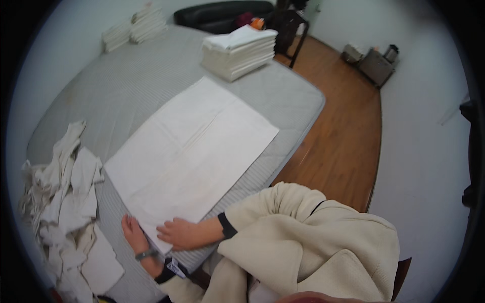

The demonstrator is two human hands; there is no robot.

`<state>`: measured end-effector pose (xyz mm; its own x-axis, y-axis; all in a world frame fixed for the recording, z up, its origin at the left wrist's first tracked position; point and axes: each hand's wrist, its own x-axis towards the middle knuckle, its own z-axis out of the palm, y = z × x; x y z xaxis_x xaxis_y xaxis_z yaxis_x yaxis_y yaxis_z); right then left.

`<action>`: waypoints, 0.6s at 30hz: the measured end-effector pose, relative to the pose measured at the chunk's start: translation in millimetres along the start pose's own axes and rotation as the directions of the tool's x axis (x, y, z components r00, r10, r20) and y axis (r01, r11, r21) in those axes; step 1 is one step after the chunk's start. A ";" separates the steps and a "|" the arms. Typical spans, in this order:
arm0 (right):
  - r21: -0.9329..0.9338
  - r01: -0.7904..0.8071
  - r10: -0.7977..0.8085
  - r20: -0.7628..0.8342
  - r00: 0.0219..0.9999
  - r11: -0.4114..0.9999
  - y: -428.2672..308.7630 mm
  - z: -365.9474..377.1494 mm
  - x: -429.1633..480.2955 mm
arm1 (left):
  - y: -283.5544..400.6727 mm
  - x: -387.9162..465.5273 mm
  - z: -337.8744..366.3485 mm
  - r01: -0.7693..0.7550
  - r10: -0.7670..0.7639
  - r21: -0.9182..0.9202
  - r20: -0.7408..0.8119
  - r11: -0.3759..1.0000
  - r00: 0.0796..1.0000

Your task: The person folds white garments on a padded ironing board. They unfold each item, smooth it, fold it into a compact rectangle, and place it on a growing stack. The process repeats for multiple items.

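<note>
A large white cloth (193, 151) lies spread on a grey striped mattress (102, 94), with faint creases running along its middle. My right hand (180, 234) rests palm down on the near corner of this cloth, fingers slightly apart. Just beyond the cloth's left edge, my left hand (135, 236) is turned on its side, with a dark band at the wrist. Its fingers point away from me and nothing shows in them; whether it touches the cloth's edge is hard to see.
Crumpled white cloths (64, 204) are heaped on the left. A neat stack of folded white cloths (238, 53) stands at the mattress's far right, and smaller stacks (146, 24) sit by the far wall. A black sofa (216, 15) is behind. Wooden floor (326, 144) runs along the right.
</note>
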<state>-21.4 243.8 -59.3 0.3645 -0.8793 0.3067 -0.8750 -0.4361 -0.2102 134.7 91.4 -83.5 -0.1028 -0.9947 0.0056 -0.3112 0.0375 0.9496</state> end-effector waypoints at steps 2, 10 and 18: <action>-0.062 -0.008 0.003 -0.067 0.998 0.998 5.0 6.1 -0.6 | -0.8 8.5 3.5 -0.130 0.124 0.096 0.073 0.987 0.990; 0.140 0.027 -0.012 -0.108 0.994 0.990 -1.0 7.6 10.0 | 32.7 57.9 -12.2 0.095 -0.158 0.283 0.210 0.955 0.965; 0.412 0.020 0.025 -0.104 0.994 0.911 12.3 -14.7 15.0 | 40.0 139.2 1.7 0.410 -0.376 -0.039 0.323 0.911 0.868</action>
<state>-31.4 228.1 -43.6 0.3077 -0.8652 0.3959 -0.6588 -0.4939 -0.5674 106.4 -45.4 -45.2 -0.2774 -0.8468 -0.4538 -0.2885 -0.3771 0.8801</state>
